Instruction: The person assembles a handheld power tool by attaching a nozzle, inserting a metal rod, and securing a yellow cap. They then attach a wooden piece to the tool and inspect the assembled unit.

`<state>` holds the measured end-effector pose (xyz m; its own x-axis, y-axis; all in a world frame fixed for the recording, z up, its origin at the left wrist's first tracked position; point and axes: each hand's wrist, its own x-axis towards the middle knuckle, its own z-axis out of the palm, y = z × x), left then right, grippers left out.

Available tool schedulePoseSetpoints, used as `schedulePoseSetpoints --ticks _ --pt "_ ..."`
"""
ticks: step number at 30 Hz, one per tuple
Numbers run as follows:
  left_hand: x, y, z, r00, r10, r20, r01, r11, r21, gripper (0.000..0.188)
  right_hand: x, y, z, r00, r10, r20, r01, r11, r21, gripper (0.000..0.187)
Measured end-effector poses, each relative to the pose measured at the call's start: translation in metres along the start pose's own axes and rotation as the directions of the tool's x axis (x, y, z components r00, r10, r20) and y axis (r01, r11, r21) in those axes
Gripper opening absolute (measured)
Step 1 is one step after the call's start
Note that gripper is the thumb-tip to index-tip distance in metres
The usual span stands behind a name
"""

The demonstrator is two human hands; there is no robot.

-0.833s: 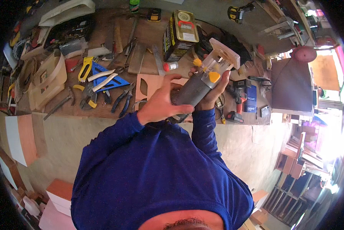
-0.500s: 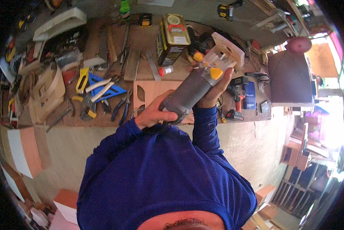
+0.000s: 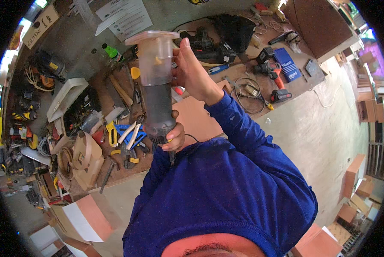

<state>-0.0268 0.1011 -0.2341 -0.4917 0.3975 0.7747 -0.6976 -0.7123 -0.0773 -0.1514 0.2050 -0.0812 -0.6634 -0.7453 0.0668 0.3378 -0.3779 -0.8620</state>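
Note:
A trim router (image 3: 157, 96), with a dark grey body and a clear plastic base, is held up over the workbench (image 3: 192, 147). Its base points away from me and its cord end towards my chest. My left hand (image 3: 175, 138) is wrapped round the lower motor end. Higher up, my right hand (image 3: 194, 70) is at the clear base, with its thumb raised and its other fingers partly hidden behind the tool. A yellow knob (image 3: 135, 73) sticks out at the base's left side. Beneath the router lies a flat light-brown board (image 3: 196, 115).
On the left of the bench are a blue set square (image 3: 122, 132), a hammer (image 3: 108, 173) and a yellow-handled tool (image 3: 112, 133). To the right lie a cordless drill (image 3: 274, 73), a blue booklet (image 3: 287, 64) and a coiled cable (image 3: 248, 91). A green bottle (image 3: 110, 52) lies at the back.
The router has swung from leaning right to standing nearly straight away from me, further left, with both hands still on it. My view has turned, and the bench appears tilted.

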Motion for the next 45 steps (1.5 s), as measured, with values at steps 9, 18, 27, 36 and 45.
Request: schedulePoseSetpoints --ticks 9,18,27,36,45 --pt "0.007 -0.028 0.043 0.797 0.551 -0.247 -0.158 0.585 0.795 0.097 0.006 0.008 0.01 0.997 -0.066 0.041 0.07 0.989 -0.127 0.075" --pt "0.05 -0.071 0.07 0.397 0.862 -0.317 0.458 0.114 0.882 0.092 -0.005 0.024 -0.01 0.988 0.033 0.15 -0.078 0.949 0.306 0.085" --pt "0.059 -0.076 0.072 0.379 0.833 -0.404 0.456 0.212 0.865 0.093 -0.016 0.027 -0.017 0.999 -0.009 -0.048 0.023 0.958 0.286 0.096" --pt "0.058 -0.081 0.072 0.406 0.847 -0.343 0.457 0.137 0.879 0.093 -0.014 0.032 -0.018 0.998 -0.042 0.05 0.022 0.938 0.345 0.101" --pt "0.057 -0.085 0.069 0.382 0.878 -0.29 0.514 0.059 0.856 0.089 -0.019 0.031 -0.005 0.999 -0.049 -0.015 0.051 0.932 0.358 0.099"
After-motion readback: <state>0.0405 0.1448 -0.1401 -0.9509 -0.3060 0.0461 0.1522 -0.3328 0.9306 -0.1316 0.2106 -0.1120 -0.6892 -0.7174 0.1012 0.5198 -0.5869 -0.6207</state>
